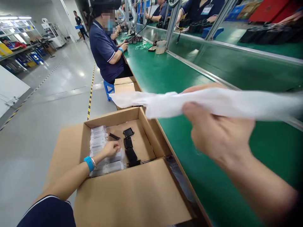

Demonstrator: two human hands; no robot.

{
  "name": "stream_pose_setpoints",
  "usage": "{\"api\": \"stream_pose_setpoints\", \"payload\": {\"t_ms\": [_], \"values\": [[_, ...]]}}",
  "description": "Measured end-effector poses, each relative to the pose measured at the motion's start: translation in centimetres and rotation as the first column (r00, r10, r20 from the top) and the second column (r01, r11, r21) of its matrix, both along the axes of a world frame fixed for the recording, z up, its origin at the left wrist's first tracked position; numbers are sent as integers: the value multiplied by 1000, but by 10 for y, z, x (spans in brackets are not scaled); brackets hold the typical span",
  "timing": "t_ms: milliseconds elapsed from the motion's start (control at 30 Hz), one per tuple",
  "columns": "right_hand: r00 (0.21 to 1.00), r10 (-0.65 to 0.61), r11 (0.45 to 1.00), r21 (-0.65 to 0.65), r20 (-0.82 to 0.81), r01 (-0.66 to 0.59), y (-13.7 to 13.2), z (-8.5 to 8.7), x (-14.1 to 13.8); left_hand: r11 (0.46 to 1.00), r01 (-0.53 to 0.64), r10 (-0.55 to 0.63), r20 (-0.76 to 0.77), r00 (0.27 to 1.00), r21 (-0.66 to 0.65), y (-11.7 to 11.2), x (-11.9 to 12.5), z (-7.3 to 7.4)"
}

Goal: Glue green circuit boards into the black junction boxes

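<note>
My right hand [213, 132] is raised over the green bench, thumb and fingers closed on a long, thin, soft white sheet [165, 102]; its right end is blurred. My left hand [112, 148] is inside an open cardboard box [112, 119], with its fingers curled together. Whether they hold anything is hidden. Beneath and beside that hand, a row of white wrapped pieces [98, 138] lines the left side of the box. Several flat black parts [128, 143] lie in a column to the right of the hand, and a narrow black piece [114, 136] lies just beyond it.
The green workbench [156, 72] runs along the right, with a metal-framed partition [189, 61] behind it. A co-worker [106, 53] sits at the far end, near another cardboard box [125, 84] and a blue stool [107, 90]. The box's front flap [132, 192] is folded outward.
</note>
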State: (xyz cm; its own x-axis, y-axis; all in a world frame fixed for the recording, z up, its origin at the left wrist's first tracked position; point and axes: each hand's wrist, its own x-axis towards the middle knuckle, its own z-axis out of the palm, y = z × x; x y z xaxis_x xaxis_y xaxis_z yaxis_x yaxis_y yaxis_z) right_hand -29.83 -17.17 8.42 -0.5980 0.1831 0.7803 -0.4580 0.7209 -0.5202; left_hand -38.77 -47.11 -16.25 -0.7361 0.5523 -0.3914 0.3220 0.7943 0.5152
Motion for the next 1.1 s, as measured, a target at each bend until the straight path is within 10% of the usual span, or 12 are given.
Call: {"api": "stream_pose_setpoints", "payload": {"t_ms": [300,600,833,1100], "values": [[996,67,995,72,59,-71,-5,-36,10,995,-57,52,-62,997,-87,27,-4,-12],[944,208,976,13,255,-218,-5,-67,7,976,-203,159,-386,909,-76,6,-47,51],[936,189,970,92,298,-225,-1,-71,17,988,43,-99,-397,913,-146,46,-43,11],[917,166,973,89,363,-211,4,-83,35,975,-5,-131,-594,794,-221,39,-58,-23]]}}
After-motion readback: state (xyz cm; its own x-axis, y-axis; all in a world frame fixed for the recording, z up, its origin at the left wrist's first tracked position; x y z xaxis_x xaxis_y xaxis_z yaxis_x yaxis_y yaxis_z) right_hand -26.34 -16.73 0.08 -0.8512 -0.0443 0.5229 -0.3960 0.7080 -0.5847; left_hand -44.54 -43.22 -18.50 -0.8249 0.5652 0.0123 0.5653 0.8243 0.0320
